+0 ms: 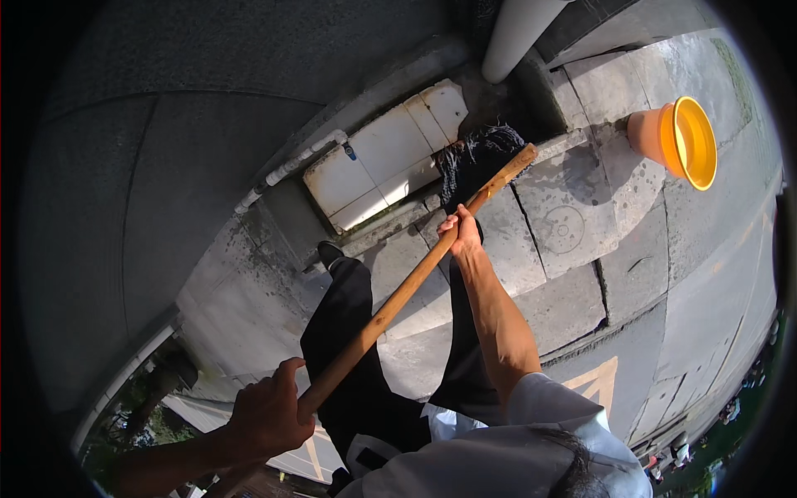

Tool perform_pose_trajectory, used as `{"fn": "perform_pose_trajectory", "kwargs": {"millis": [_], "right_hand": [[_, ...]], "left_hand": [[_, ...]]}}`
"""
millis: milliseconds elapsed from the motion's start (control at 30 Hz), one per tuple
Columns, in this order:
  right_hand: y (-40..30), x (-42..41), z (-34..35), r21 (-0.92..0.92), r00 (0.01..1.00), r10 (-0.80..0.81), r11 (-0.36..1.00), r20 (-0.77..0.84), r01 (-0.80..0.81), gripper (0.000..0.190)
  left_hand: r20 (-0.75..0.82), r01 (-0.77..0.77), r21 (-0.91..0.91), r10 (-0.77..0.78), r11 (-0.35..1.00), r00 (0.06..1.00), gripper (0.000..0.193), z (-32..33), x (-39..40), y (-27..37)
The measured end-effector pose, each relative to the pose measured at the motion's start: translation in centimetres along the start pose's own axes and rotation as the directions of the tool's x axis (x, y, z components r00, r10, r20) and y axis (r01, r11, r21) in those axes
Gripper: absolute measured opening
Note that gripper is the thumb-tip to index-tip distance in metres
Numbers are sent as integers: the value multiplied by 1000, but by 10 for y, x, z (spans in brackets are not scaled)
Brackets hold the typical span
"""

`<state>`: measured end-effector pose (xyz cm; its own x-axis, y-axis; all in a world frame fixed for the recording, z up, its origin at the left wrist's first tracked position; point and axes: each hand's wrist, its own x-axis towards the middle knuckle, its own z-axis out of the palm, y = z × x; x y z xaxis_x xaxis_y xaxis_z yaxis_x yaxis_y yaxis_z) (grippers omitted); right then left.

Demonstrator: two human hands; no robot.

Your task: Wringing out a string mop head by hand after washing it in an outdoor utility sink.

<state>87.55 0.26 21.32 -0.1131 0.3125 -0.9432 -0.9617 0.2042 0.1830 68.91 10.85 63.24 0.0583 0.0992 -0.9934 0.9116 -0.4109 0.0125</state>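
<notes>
A mop with a thick wooden handle point(381, 320) slants from the lower left up to a tiled trough. My right hand point(459, 231) grips the handle in its upper half. Lower down, my left hand point(268, 408) is wrapped around the handle, its index finger partly lifted. Dark mop strands point(482, 155) hang at the trough's right part, under the handle's far end. White tiles point(373, 165) line the trough, stained brown along the edges. The handle's near end is partly hidden by my left hand and forearm.
A white pipe point(292, 168) with a blue-handled tap point(350, 151) runs along the wall. An orange-yellow bucket point(691, 143) stands on the paving at right. A thick white downpipe point(520, 37) rises behind the trough. My shoe point(330, 254) is by the trough's low curb point(392, 227).
</notes>
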Motion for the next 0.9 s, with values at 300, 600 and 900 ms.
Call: {"fn": "perform_pose_trajectory", "kwargs": {"millis": [300, 600, 900], "right_hand": [[-64, 80, -16, 244, 995, 94, 966, -44, -81, 30], [-115, -6, 1, -821, 692, -591, 85, 414, 564, 55], [-140, -152, 119, -560, 159, -600, -573, 784, 599, 30]], "left_hand": [[-524, 370, 851, 573, 372, 630, 32, -97, 9, 53], [-347, 397, 860, 938, 321, -6, 24, -181, 76, 216], [50, 282, 955, 890, 90, -453, 18, -209, 101, 235]]}}
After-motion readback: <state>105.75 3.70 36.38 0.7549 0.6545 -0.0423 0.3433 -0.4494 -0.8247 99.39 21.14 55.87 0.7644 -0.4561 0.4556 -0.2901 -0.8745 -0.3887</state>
